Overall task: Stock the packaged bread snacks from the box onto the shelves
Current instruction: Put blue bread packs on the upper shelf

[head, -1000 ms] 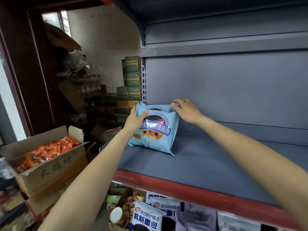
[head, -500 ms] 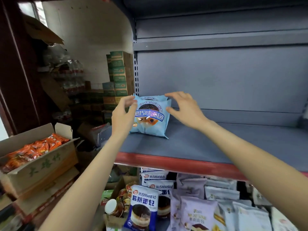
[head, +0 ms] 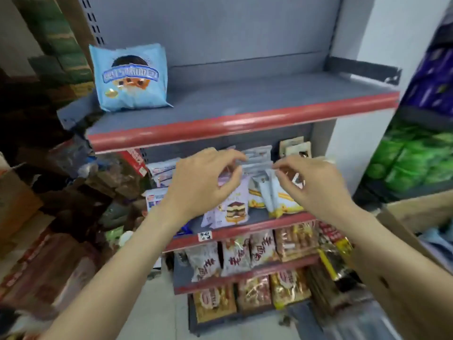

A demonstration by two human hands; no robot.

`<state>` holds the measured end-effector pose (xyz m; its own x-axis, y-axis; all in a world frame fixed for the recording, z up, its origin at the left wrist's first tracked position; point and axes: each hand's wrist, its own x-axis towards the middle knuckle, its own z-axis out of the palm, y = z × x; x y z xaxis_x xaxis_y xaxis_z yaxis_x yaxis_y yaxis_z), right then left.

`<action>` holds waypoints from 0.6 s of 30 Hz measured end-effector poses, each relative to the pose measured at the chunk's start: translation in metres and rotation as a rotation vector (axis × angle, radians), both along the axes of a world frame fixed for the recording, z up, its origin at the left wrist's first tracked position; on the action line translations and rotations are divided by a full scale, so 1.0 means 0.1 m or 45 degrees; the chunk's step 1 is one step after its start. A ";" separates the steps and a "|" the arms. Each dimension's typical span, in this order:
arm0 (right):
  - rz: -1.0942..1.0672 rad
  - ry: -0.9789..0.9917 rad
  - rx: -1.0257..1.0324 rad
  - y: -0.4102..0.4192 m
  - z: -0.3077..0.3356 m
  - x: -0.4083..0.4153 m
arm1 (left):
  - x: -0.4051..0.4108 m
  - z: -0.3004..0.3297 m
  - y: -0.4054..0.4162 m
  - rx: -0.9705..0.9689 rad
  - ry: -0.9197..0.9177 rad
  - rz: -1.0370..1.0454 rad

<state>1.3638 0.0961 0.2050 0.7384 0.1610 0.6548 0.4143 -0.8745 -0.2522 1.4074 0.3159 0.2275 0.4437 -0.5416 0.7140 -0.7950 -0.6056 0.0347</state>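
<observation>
A light blue bread snack packet (head: pixel 131 78) stands upright at the left end of the grey shelf (head: pixel 257 94), leaning on the back panel. Neither hand touches it. My left hand (head: pixel 203 182) and my right hand (head: pixel 316 185) hover lower down and side by side, in front of the shelf below. Their fingers are loosely curled and hold nothing. Part of a cardboard box (head: pixel 416 212) shows at the right edge, with blue packaging inside it.
The shelf below holds purple and white bread packets (head: pixel 232 207), partly hidden by my hands. Lower shelves carry several snack bags (head: pixel 235 258). Cartons and boxes (head: pixel 14 200) crowd the floor at the left. Green and purple packs (head: pixel 411 163) fill a rack at the right.
Both hands have let go of the blue packet and drawn back and down. The view has swung down and right, so the lower shelves and the box at the right now show.
</observation>
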 end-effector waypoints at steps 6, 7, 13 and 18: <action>-0.235 0.600 -0.069 -1.08 -0.39 -0.89 | -0.27 -0.62 -0.94 0.456 0.665 -0.286; -0.281 0.666 -0.080 -1.29 -0.44 -1.01 | -0.30 -0.68 -1.14 0.474 0.712 -0.350; -0.596 0.889 -0.015 -2.75 -0.93 -1.45 | -0.42 -1.00 -2.59 0.299 1.023 -0.660; -0.805 1.074 0.118 -3.88 -1.45 -1.46 | -0.30 -1.41 -3.98 0.650 0.881 -0.807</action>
